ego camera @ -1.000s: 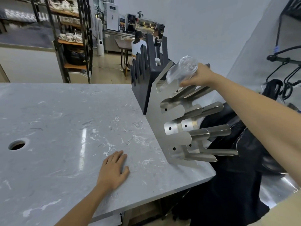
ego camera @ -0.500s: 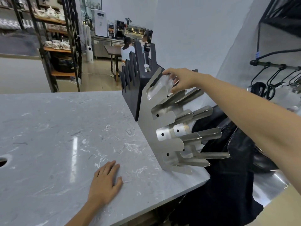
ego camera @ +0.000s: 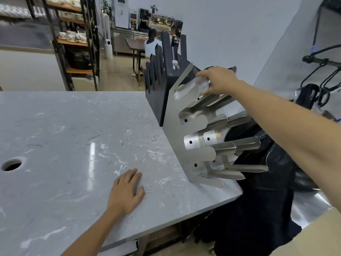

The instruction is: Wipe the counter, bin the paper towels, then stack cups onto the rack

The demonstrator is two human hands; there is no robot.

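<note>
Sliding a clear cup (ego camera: 191, 88) into the top slot of the steel rack (ego camera: 175, 133) at the counter's (ego camera: 64, 135) far right, right hand (ego camera: 219, 81) fingers pinching its base, left hand (ego camera: 127, 193) flat and empty; counter bare, so wiping and binning look done, stacking under way.

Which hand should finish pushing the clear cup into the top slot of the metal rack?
The right hand: it already grips the clear cup at the metal rack's top slot. The left hand lies flat on the counter.
</note>
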